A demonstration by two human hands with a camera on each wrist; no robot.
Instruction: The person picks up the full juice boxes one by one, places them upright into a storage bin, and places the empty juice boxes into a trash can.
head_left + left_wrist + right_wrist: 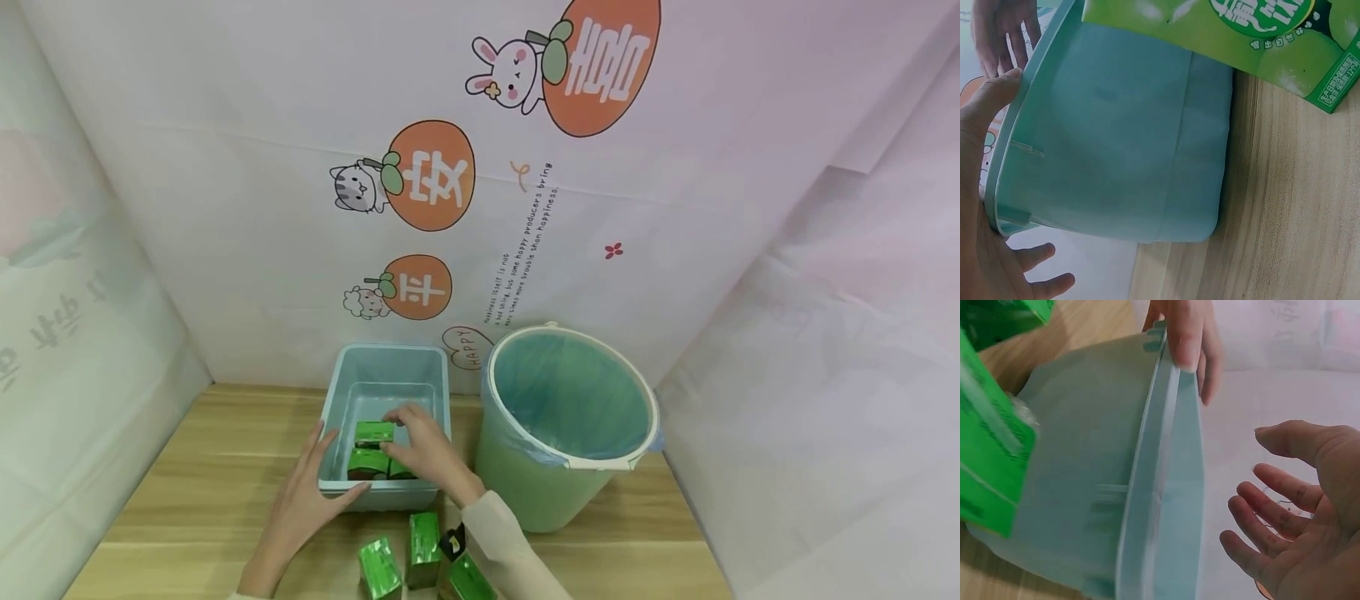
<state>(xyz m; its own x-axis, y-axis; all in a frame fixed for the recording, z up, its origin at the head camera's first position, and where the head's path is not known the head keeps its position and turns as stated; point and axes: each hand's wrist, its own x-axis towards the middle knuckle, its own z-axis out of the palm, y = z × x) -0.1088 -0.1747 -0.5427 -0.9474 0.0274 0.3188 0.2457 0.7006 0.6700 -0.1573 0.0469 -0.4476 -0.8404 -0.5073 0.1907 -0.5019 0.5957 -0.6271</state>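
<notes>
A light blue plastic bin (442,379) stands on the wooden table with green drink cartons (373,433) inside at its near end. My left hand (300,492) grips the bin's near left corner, its thumb (997,94) on the near rim and the other fingers along the left side. Over the bin's near right part is my right hand (427,450), its fingers relaxed and spread beside the cartons. Nothing lies between those fingers (1272,512) in the right wrist view. In front of the bin stand several more green cartons (380,567), partly cut off by the frame.
A tall pale green waste bin (525,492) with a blue liner stands right of the plastic bin. A small black object (453,542) is beside the right sleeve, near the front cartons. A printed white cloth wall (262,250) rises behind the wooden table (202,475).
</notes>
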